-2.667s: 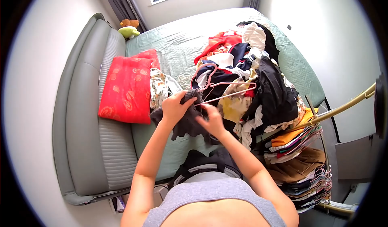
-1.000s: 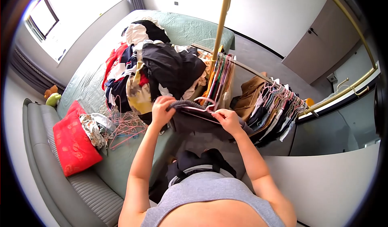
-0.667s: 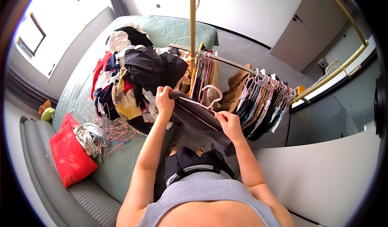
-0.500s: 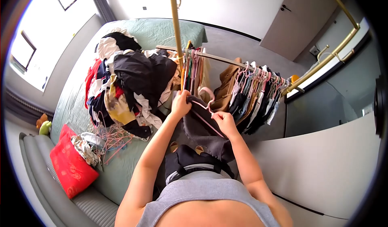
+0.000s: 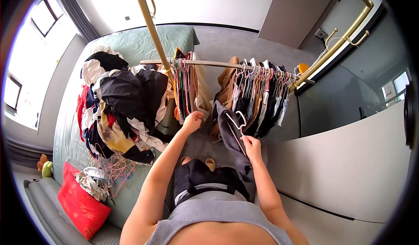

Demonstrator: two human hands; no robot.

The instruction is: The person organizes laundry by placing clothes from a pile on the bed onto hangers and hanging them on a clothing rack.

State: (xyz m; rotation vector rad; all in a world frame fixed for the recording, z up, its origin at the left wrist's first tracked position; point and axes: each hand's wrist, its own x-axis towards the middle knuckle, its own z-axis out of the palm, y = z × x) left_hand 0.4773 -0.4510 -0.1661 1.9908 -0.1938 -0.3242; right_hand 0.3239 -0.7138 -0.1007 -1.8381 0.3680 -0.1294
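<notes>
My right hand [image 5: 252,149] pinches a pale pink clothes hanger [image 5: 241,119] near the base of its hook. From that hanger droops a dark grey ribbed knit garment [image 5: 230,133], its lower end beside my right thigh. My left hand [image 5: 192,123] is apart from the garment, its fingers curled with nothing visible in them. Just beyond it hang a cream garment [image 5: 201,90] and several others at the left end of the rail [image 5: 214,63]. A brown garment [image 5: 227,81] and a row of small clothes on hangers [image 5: 264,92] fill the right part.
On the green-covered bed [image 5: 168,35] at left lies a large heap of clothes [image 5: 131,96]. Loose pink hangers [image 5: 114,168] lie in front of it, near a red cushion [image 5: 80,201]. A gold rack post [image 5: 150,24] rises by the bed; a pale cabinet [image 5: 336,170] stands at right.
My left hand has let go of the grey garment and is apart from it. The hanger and garment have swung to the right in my right hand. The view has shifted right.
</notes>
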